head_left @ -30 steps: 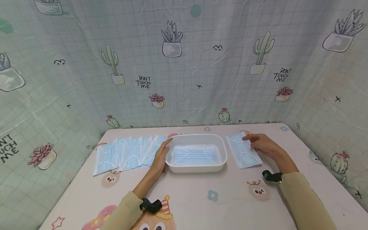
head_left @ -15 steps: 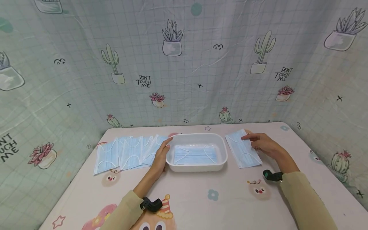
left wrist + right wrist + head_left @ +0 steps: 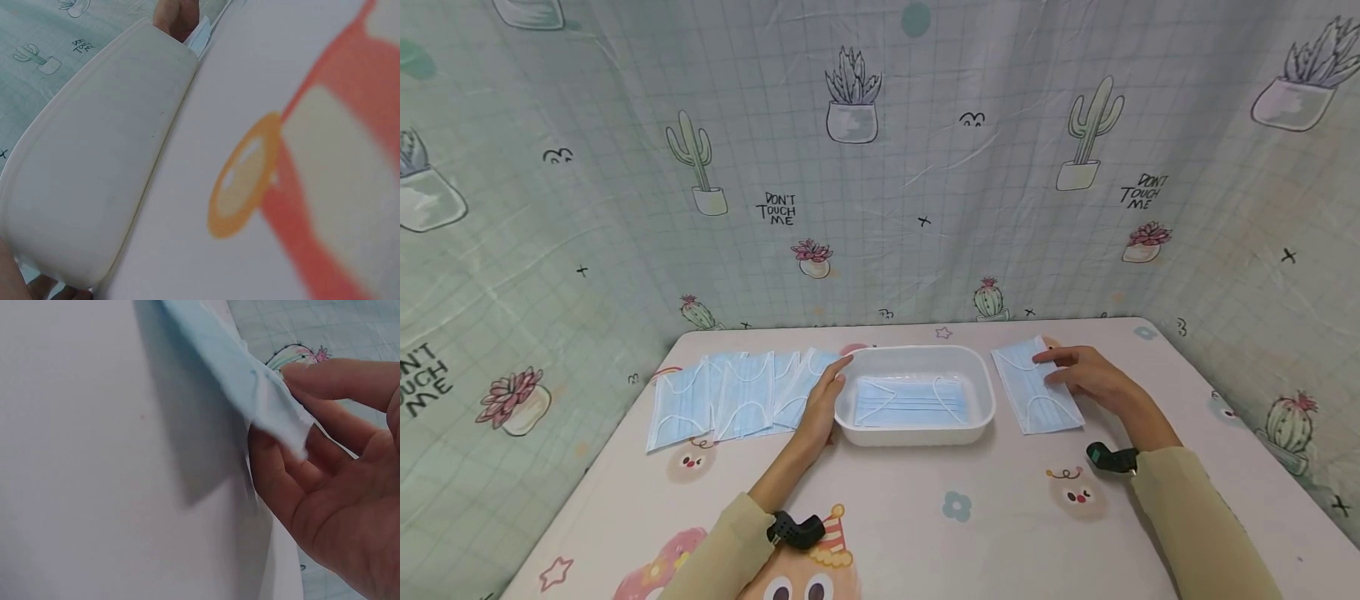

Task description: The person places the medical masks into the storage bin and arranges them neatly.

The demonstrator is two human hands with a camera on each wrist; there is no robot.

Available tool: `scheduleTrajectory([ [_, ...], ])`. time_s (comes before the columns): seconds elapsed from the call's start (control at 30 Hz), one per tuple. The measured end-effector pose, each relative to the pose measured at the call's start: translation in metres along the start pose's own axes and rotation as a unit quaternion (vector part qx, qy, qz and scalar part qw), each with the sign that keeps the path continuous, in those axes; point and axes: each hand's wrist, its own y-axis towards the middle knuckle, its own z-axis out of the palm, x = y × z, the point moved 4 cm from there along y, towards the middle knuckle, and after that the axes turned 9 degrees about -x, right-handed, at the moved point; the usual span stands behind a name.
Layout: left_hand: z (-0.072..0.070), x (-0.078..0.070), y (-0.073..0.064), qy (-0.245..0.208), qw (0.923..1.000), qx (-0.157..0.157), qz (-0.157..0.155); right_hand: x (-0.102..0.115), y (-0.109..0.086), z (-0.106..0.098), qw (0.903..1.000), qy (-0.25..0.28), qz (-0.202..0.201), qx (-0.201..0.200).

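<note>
A white plastic basin [image 3: 916, 437] stands mid-table in the head view, with a blue face mask [image 3: 912, 403] lying flat inside. My left hand [image 3: 814, 415] holds the basin's left side, and its fingers [image 3: 70, 292] show at the basin's end in the left wrist view. To the right of the basin, my right hand [image 3: 1092, 378] pinches a single blue mask [image 3: 1028, 395] by its edge. In the right wrist view this mask [image 3: 228, 365] is lifted at an angle between thumb and fingers, casting a shadow on the table.
Several blue masks [image 3: 745, 398] overlap in a row on the table left of the basin. A pale patterned tablecloth [image 3: 955, 550] covers the table. Curtains [image 3: 917, 167] with cactus prints hang behind it and at both sides.
The scene has shifted slightly with the head camera. Both hands keep their places; the right hand's grip on the mask looks nearly the same.
</note>
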Motion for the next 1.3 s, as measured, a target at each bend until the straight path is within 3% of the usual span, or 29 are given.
scheduleTrajectory([
  [0.23,0.0007,0.0009,0.0010,-0.005,1.0000,0.002,0.006,0.0006,-0.0021,0.0002,0.9997,0.004,-0.024,0.002],
  [0.8,-0.0002,0.0022,0.0015,-0.005,1.0000,0.002,-0.001,0.0005,0.0002,0.0000,0.9996,0.022,-0.003,0.018],
  [1.3,0.0011,-0.0021,-0.0007,-0.003,1.0000,0.002,-0.002,0.0022,-0.0032,0.0008,0.9991,-0.028,0.000,0.032],
])
